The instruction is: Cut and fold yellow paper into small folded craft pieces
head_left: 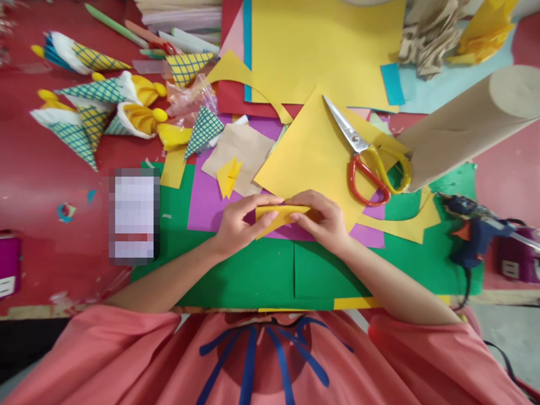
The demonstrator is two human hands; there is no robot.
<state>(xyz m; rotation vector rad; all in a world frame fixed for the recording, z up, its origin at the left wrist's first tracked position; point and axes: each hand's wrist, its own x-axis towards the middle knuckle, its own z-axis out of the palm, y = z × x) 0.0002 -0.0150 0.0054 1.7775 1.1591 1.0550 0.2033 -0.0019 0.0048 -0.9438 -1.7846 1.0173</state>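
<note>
Both hands are on one small folded yellow paper piece [278, 216], held just above the purple sheet [206, 202] at the centre of the work area, with the green sheet [253, 275] under that.

Left hand [236, 225]: thumb and fingers pinched on the piece's left end, fingertips running along its top edge. Right hand [324, 219]: closed over the right end, fingers curled on top, thumb hidden underneath. Both are grasping the paper; neither is free.

Handling, judged from the look:
- Craft paper, very light, no real load on the fingers.
- Thin and pliable, but the folded layers make it stiffer along the crease than across it.
- Matte surface, so slip looks unlikely; a light pinch should hold it.
- Creases easily and permanently, and a hard squeeze off the fold line would likely leave a stray mark. Tears are possible at the pointed lower tip.
- Best hold: at the two ends, pads flat on the layers close to the fold, as the hands have it now. The free pointed corner sticking out below the left hand is the weak spot, poor to grab.

Nearby:
- A larger yellow sheet [312, 152] lies just beyond the hands.
- Scissors [367, 154] with red and yellow handles rest on it, blades shut as far as visible.
- A glue gun [472, 230] sits well to the right.
- A brown paper roll [464, 126] lies above it.
- A small folded yellow bit [228, 177] sits on a tan square [244, 149].
- Finished patterned paper cones [88, 112] are grouped far left on the red table [42, 180].
</note>
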